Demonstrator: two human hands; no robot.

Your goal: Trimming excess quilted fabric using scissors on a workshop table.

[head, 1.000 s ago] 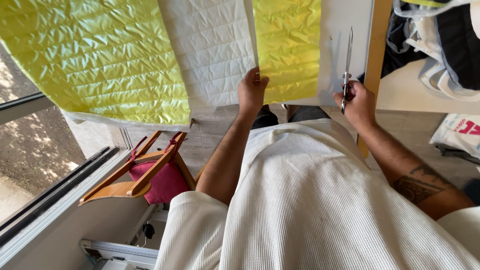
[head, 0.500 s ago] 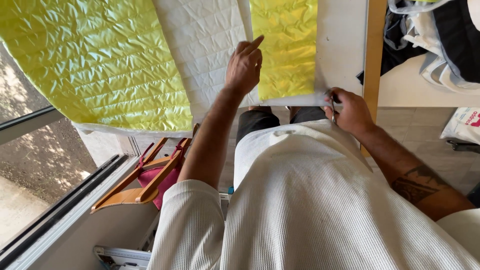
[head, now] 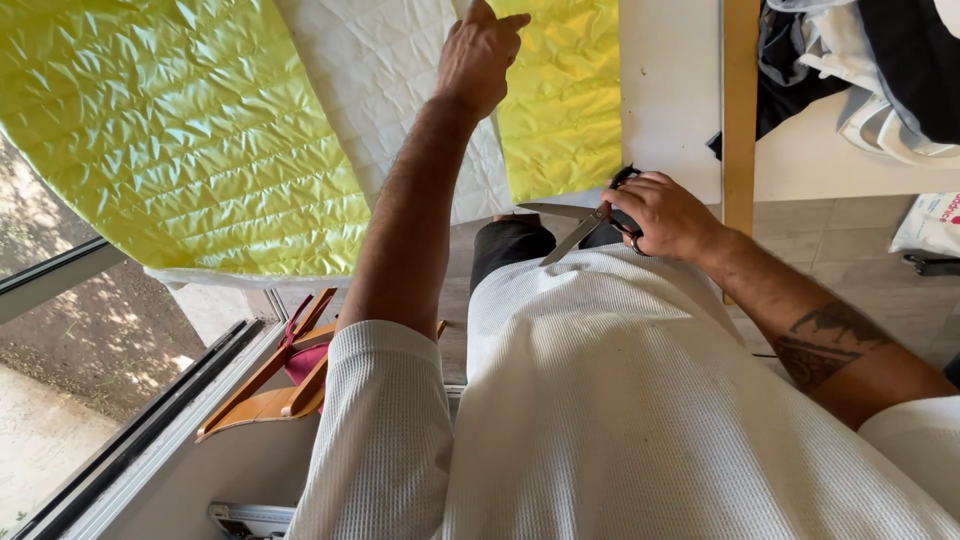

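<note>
My right hand (head: 668,215) grips the black handles of a pair of scissors (head: 580,222) at the near edge of the white table (head: 668,90); the blades stand apart and point left. My left hand (head: 478,52) reaches far over the table, fingers together, resting on the seam between a white quilted fabric piece (head: 390,90) and a narrow yellow quilted fabric strip (head: 560,100). A large yellow quilted fabric sheet (head: 170,140) lies at the left and hangs over the table edge.
A wooden ruler or batten (head: 740,110) lies upright along the table's right side. Dark and white clothes (head: 860,60) are piled at the top right. A folded wooden chair with a red seat (head: 285,375) stands below the table, by a sliding window track (head: 150,430).
My left hand has slid farther up the fabric. My right hand has lowered the scissors from upright on the table to the near edge, blades now pointing left and apart.
</note>
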